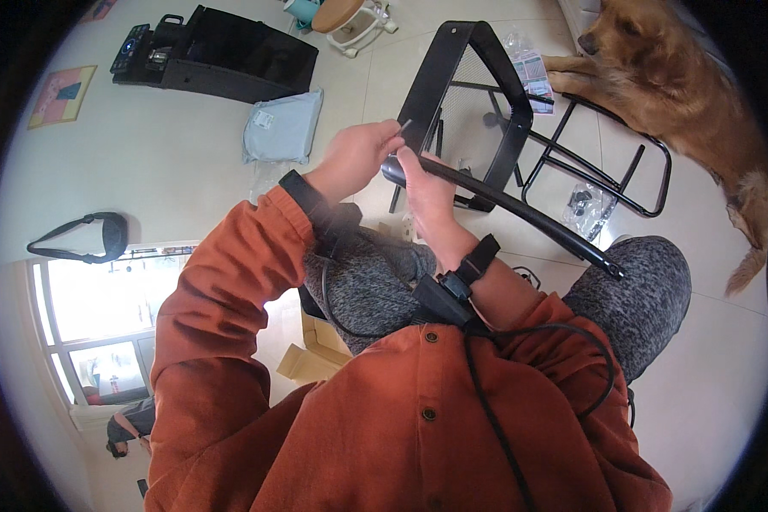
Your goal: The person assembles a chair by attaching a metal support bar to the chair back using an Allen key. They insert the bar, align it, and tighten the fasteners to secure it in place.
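My right hand (pixel 424 189) grips the near end of a long curved black metal bar (pixel 520 211) that runs down to the right across my knee. My left hand (pixel 360 152) pinches a small thin silver tool (pixel 404 125) right at the bar's end, touching my right hand. Just beyond both hands stands a black mesh chair frame (pixel 485 94) on the pale floor.
A black tubular leg frame (pixel 610 175) lies right of the mesh frame, with a clear bag of small parts (pixel 584 205) beside it. A golden dog (pixel 683 85) lies at the far right. A black case (pixel 222 55), a blue-grey pouch (pixel 283 126) and a black strap (pixel 90 235) sit on the left.
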Available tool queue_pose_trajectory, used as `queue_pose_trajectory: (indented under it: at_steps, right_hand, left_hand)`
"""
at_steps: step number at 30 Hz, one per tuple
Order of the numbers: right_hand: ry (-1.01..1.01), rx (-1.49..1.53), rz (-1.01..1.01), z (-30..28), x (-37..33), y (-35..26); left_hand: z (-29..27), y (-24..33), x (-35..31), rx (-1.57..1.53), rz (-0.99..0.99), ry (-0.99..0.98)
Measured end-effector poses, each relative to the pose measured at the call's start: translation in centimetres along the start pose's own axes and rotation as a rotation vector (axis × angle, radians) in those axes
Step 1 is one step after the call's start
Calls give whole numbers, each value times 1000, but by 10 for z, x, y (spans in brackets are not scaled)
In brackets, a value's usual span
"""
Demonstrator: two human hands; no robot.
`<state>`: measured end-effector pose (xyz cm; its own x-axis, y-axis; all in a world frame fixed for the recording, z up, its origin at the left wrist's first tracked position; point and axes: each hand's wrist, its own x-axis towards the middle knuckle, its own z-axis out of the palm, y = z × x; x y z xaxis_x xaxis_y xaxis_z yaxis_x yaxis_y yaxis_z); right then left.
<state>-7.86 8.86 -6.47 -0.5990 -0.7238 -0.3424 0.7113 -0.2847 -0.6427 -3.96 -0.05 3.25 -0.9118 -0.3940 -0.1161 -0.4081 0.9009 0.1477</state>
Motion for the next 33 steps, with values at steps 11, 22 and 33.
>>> queue_pose_trajectory:
  at_steps: [11,22,33]
  right_hand:
    - [-27,-63,-39,-1,3,3]
    - [-71,81,-65,1,5,7]
    - [-381,-45,-8,-25,8,8]
  left_hand:
    - [1,15,-17,-442,-210,96]
    - [2,25,-1,-1265,-868,25]
    - [0,25,8,-1242,-1140,-57]
